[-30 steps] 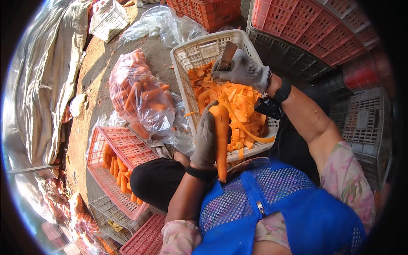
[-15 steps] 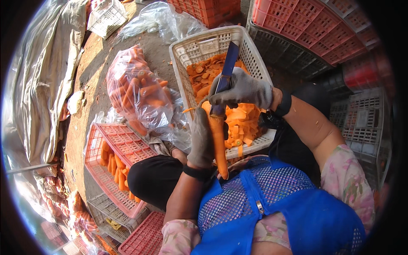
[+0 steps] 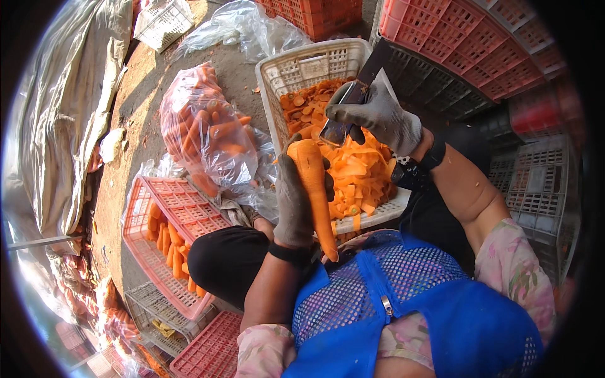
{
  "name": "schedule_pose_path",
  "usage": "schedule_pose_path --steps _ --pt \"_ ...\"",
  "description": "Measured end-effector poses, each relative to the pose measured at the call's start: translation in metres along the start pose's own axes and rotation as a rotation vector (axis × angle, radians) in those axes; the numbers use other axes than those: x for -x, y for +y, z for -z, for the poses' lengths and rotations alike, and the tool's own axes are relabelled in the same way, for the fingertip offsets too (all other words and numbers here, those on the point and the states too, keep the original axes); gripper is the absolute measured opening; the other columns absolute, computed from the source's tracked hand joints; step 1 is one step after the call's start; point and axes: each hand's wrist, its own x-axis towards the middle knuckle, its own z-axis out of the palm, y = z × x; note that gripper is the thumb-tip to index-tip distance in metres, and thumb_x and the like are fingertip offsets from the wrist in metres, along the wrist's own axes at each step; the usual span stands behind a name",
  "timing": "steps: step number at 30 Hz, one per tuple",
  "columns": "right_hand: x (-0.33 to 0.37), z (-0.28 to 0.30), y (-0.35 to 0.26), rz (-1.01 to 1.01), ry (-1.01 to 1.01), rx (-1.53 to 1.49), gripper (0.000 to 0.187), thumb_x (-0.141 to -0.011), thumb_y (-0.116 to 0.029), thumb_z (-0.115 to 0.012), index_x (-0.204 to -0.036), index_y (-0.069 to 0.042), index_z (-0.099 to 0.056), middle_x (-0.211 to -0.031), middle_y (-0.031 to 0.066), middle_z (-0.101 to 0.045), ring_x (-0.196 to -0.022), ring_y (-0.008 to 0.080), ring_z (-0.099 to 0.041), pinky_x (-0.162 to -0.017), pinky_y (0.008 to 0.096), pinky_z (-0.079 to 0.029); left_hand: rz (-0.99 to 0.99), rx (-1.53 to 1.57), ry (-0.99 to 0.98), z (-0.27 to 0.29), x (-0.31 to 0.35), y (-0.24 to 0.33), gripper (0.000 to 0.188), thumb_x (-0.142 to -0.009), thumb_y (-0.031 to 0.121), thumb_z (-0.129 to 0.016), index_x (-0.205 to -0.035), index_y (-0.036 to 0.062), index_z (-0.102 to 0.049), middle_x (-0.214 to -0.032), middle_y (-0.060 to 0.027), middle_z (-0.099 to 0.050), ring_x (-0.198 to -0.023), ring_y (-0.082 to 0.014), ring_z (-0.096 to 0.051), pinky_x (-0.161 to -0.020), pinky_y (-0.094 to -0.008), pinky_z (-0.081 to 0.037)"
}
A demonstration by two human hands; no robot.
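My left hand [image 3: 293, 205], in a grey glove, is closed around a large orange carrot [image 3: 315, 186]. The carrot's thick end points up and away, and its tip slants down toward my vest. Above and to the right, my gloved right hand [image 3: 386, 118] grips a long, flat, dark peeler [image 3: 362, 87]. The peeler's lower end is a little apart from the carrot's thick end. Beyond both hands stands a whitish plastic crate [image 3: 270, 94] holding carrot peelings [image 3: 356, 176] in ribbons and round slices.
A clear plastic bag of carrots [image 3: 205, 129] lies left of the crate. Nearer, a tilted pink crate [image 3: 183, 201] holds peeled carrots [image 3: 169, 249]. Stacked red and dark crates [image 3: 454, 38] rise at the right. Crumpled plastic sheeting [image 3: 242, 28] lies at the back.
My right hand has drawn the peeler off the carrot, moving up and right and tilting it. My left hand still holds the carrot, whose thick end now shows more fully.
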Motion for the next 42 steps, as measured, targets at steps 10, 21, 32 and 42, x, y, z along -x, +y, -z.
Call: schedule_pose_path --steps 10,21,32,42 --pt "0.015 -0.028 -0.022 -0.082 -0.248 0.16 0.023 -0.095 -0.02 -0.088 -0.104 0.0 -0.079 -0.08 0.0078 -0.078 -0.062 0.0108 -0.07 -0.054 0.0265 -0.056 -0.058 -0.138 0.169 -0.019 0.002 -0.005 0.06 -0.112 0.069 -0.046 -0.131 0.014 -0.062 -0.088 -0.0028 -0.066 -0.067 -0.0135 -0.063 -0.058 -0.0277 -0.052" --pt "0.015 -0.01 -0.024 -0.062 -0.07 -0.027 0.023 -0.1 -0.015 -0.082 -0.111 0.004 -0.077 -0.092 0.0099 -0.08 -0.067 0.0119 -0.073 -0.052 0.0236 -0.054 0.081 -0.014 0.031 -0.017 0.004 0.009 0.069 -0.11 0.074 -0.045 -0.128 0.0103 -0.065 -0.094 -0.0045 -0.07 -0.069 -0.0145 -0.065 -0.057 -0.0283 -0.051" --pt "0.017 -0.039 -0.006 -0.055 -0.136 -0.083 0.022 -0.097 -0.014 -0.086 -0.112 0.0 -0.079 -0.092 0.0074 -0.08 -0.067 0.0089 -0.071 -0.054 0.0251 -0.056 0.106 -0.091 -0.036 -0.027 0.004 0.007 0.064 -0.113 0.069 -0.043 -0.133 0.0111 -0.061 -0.097 -0.0059 -0.069 -0.067 -0.0151 -0.063 -0.057 -0.0291 -0.052" --pt "-0.019 0.004 0.004 0.155 0.091 -0.058 0.023 -0.107 -0.019 -0.076 -0.119 0.0 -0.078 -0.096 0.0072 -0.082 -0.072 0.0128 -0.077 -0.055 0.0243 -0.058 0.114 -0.003 -0.041 -0.013 0.0 0.001 0.067 -0.11 0.071 -0.049 -0.131 0.0095 -0.063 -0.098 -0.0053 -0.071 -0.069 -0.0148 -0.066 -0.056 -0.0275 -0.053"
